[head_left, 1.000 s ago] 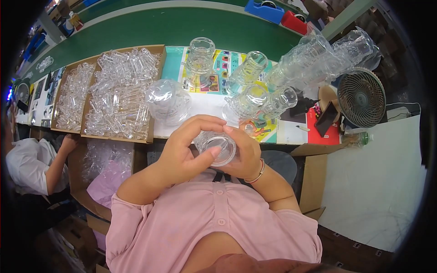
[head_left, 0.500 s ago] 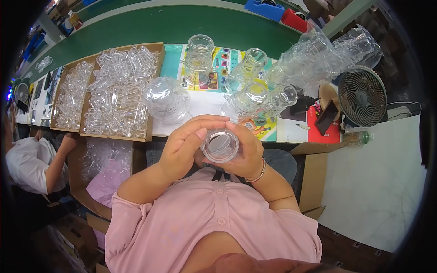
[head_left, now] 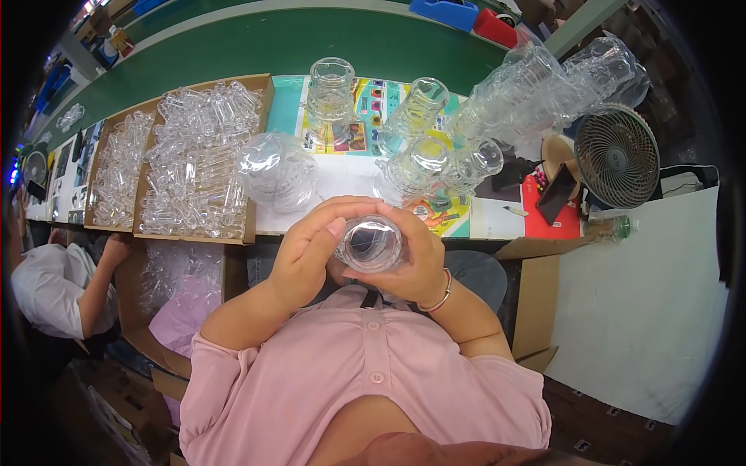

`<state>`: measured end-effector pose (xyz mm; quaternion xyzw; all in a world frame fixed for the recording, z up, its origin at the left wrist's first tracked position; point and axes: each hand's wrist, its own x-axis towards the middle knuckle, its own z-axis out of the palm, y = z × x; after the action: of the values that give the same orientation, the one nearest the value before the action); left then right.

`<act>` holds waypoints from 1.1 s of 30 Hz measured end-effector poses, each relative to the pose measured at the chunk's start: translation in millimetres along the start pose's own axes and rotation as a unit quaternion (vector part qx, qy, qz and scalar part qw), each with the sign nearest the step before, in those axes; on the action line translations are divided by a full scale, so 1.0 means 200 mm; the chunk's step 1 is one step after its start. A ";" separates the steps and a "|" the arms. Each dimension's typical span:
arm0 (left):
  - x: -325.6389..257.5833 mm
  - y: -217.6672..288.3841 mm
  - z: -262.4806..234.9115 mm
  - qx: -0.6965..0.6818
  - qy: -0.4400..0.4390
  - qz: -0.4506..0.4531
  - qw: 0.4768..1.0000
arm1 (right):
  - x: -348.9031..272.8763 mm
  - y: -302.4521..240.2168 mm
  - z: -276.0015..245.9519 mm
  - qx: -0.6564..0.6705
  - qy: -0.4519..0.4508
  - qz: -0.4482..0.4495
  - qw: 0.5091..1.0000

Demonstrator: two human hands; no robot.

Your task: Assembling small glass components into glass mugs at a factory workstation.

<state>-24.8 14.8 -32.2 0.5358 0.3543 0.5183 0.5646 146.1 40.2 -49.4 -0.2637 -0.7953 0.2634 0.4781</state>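
Between my two hands, close to my chest, is a clear round glass vessel [head_left: 368, 245] with its circular end facing up. My left hand [head_left: 315, 241] wraps its left side, thumb near the rim. On the other side my right hand [head_left: 418, 252] curls round it, a bracelet on that wrist. The fingertips meet at the far side of the vessel. Just beyond my hands, on the bench, stand a wide clear vessel [head_left: 276, 172] and a tall clear vessel [head_left: 331, 101]. Several similar ones, including a leaning clear vessel [head_left: 416, 116], stand to the right.
A cardboard tray [head_left: 250, 210] of clear handle-like pieces is at left. Bagged clear vessels [head_left: 536, 89] lie at the back right, near a fan [head_left: 618, 159] and a red sheet [head_left: 548, 217]. Below the tray sits a carton [head_left: 140, 307]. A person in white [head_left: 62, 283] is at far left.
The vessel in my hands has tilted a little, so its round end shows differently. Both hands keep their hold. The view has shifted slightly.
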 end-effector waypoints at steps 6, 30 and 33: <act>0.00 0.00 0.01 0.004 0.003 0.017 1.000 | -0.02 0.01 0.00 0.011 0.006 0.001 1.000; 0.02 -0.16 -0.01 -0.128 0.048 -0.078 0.988 | 0.04 -0.01 -0.01 0.074 -0.097 0.198 0.973; 0.02 -0.19 0.00 -0.176 0.068 -0.098 0.977 | 0.09 -0.04 -0.02 -0.009 -0.098 0.174 0.980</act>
<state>-15.9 23.6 -69.2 0.3545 0.3460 0.5501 0.6723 142.0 46.8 -31.4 -0.3751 -0.7826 0.3601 0.3423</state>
